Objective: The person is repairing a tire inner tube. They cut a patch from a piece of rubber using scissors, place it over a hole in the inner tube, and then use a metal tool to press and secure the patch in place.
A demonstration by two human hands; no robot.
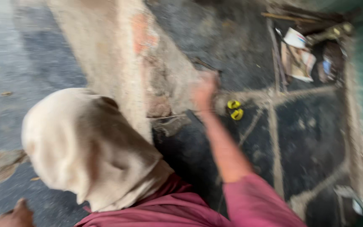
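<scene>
The head view, badly blurred, looks down on a co-worker in a maroon shirt with a pale cloth head wrap. This person's raised hand is stretched up against the broken edge of a plastered brick wall; whether its fingers are spread or gripping something I cannot tell. A small yellow object lies just beside that hand, to its right on the dark sandy floor. The person's other hand rests low at the left corner, curled, with its hold also unclear.
</scene>
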